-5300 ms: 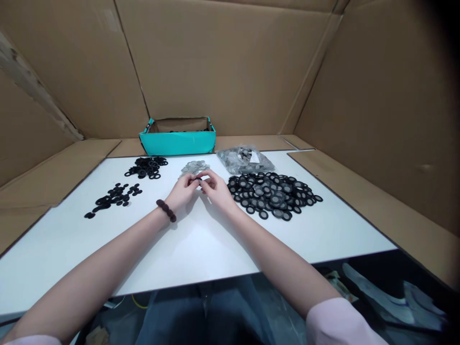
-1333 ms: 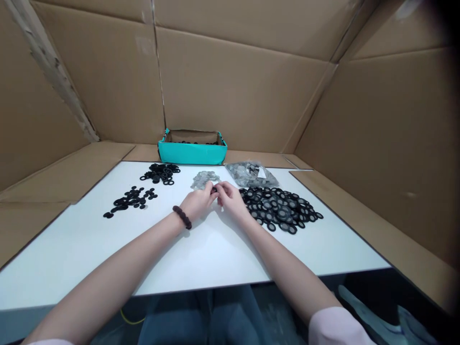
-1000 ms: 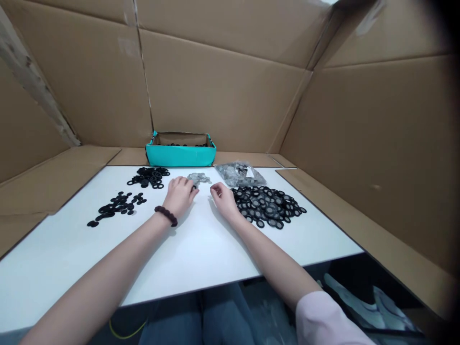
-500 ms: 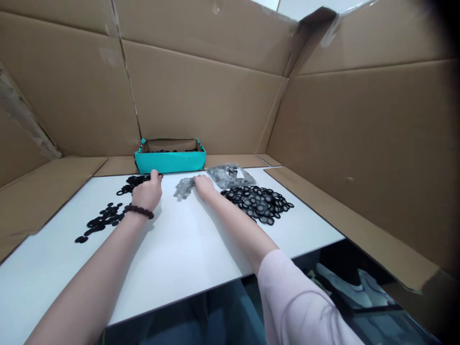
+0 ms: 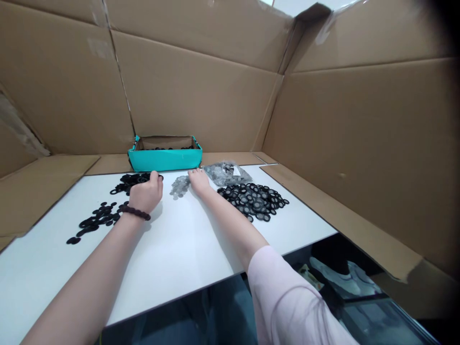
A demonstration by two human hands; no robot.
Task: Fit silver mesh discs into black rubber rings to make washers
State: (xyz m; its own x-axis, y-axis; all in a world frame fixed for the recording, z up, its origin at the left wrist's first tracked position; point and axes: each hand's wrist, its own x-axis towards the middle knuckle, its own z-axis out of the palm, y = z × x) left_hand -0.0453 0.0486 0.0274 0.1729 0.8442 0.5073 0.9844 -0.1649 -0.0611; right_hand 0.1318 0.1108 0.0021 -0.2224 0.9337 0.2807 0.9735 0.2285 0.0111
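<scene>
While the left hand (image 5: 146,192) has its thumb and fingers pressed together on what seems to be a black ring (image 5: 161,178), I can make out only a dark edge beside the fingertips, so I would trust that pinch lightly: firm enough not to drop the piece, soft enough not to flex it. The right hand (image 5: 199,181) reaches palm down at the right edge of a pile of translucent discs (image 5: 179,186). Its fingers look slightly spread and bent toward the tabletop, but I cannot tell from here whether a disc is between them. Thin pieces like these probably cling together, so I would work at the pile's rim, slide one clear with a fingertip, and check that it is single before lifting.

Just behind the left hand lies a heap of black rings (image 5: 124,184), partly covered by the knuckles; I would mind the wrist's dark bracelet (image 5: 135,212), which sits near the small black discs (image 5: 97,219) and could brush them. Close beyond the right hand rests a clear bag (image 5: 227,174) of pale pieces, and nearer, to the right of the forearm, spreads a broad pile of grey-centred rings (image 5: 256,200). A low reach should suit that gap. At the far edge of the white table (image 5: 179,268) stands a turquoise box (image 5: 165,160) with dark pieces inside, backed by cardboard walls (image 5: 194,62).
</scene>
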